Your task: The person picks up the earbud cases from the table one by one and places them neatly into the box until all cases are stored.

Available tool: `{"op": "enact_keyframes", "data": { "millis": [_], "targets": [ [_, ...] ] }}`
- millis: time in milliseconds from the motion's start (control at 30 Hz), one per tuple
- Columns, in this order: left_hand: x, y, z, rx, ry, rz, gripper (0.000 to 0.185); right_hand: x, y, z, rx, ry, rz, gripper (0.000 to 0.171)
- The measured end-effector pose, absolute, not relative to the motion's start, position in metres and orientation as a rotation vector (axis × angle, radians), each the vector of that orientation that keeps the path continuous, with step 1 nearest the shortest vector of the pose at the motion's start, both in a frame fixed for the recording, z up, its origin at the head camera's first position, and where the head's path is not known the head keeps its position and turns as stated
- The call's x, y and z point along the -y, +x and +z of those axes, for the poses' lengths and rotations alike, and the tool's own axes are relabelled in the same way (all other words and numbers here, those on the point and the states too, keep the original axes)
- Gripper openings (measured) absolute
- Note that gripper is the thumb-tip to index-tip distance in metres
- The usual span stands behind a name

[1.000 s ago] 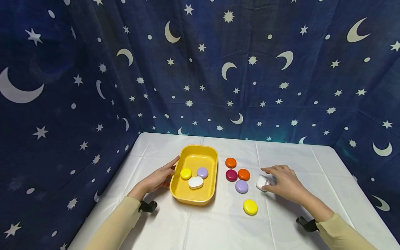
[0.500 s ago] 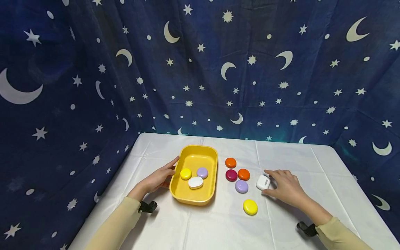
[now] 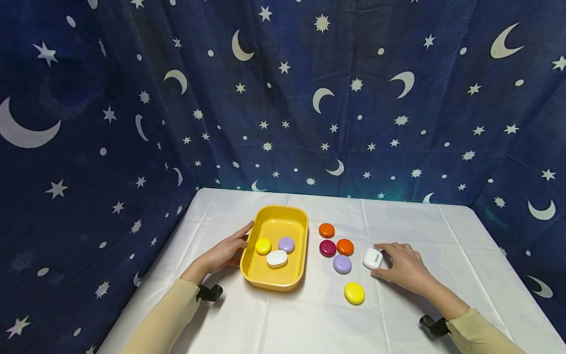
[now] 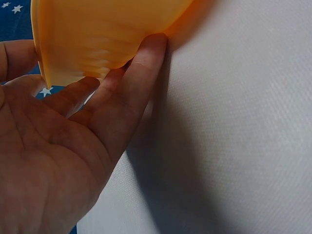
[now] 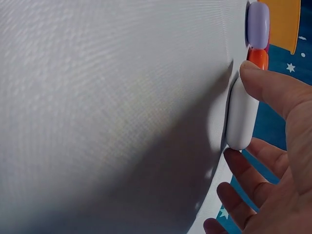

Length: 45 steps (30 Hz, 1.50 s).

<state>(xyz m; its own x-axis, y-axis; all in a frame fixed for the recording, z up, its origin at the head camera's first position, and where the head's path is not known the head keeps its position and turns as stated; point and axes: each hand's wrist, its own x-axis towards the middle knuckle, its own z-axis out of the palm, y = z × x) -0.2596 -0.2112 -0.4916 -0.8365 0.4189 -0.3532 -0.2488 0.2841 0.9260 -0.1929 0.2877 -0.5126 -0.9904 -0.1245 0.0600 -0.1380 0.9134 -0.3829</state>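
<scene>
A yellow tray [image 3: 276, 282] holds a yellow disc [image 3: 263, 246], a lilac disc [image 3: 286, 244] and a white oval piece [image 3: 277, 258]. My left hand [image 3: 224, 252] touches the tray's left side, its fingers stretched along the wall; the left wrist view shows fingertips [image 4: 155, 41] against the tray's outer side. On the cloth at right lies a white rounded case [image 3: 373, 258] with a small grey strip, like an earbuds case. My right hand [image 3: 404, 264] pinches it, thumb at the near edge and index finger at the far edge. The right wrist view shows the remaining fingers spread off it.
Between tray and case lie two orange discs [image 3: 326, 230], a dark red disc [image 3: 327, 248] and another lilac disc [image 3: 342, 264]. A second yellow disc [image 3: 354, 293] sits nearer the front. A white cloth [image 3: 309, 324] covers the table; a starry blue curtain [image 3: 300, 98] hangs behind.
My right hand has drawn back slightly to the right from over the white case, so more of it shows. The left hand and tray stay put.
</scene>
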Motion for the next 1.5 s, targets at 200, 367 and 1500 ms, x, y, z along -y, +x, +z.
{"op": "enact_keyframes", "data": {
  "millis": [200,367,1500],
  "targets": [
    [0.211,-0.26,-0.491,-2.006,0.15,1.602,0.068,-0.291,-0.194,-0.516,3.027,0.223,0.651,0.074],
    [0.211,-0.26,-0.491,-2.005,0.143,1.604,0.068,-0.293,-0.195,-0.517,3.019,0.229,0.658,0.074],
    [0.21,-0.258,-0.49,-2.033,0.133,1.599,0.068,-0.212,-0.238,-0.454,2.92,0.415,0.766,0.066]
  ]
}}
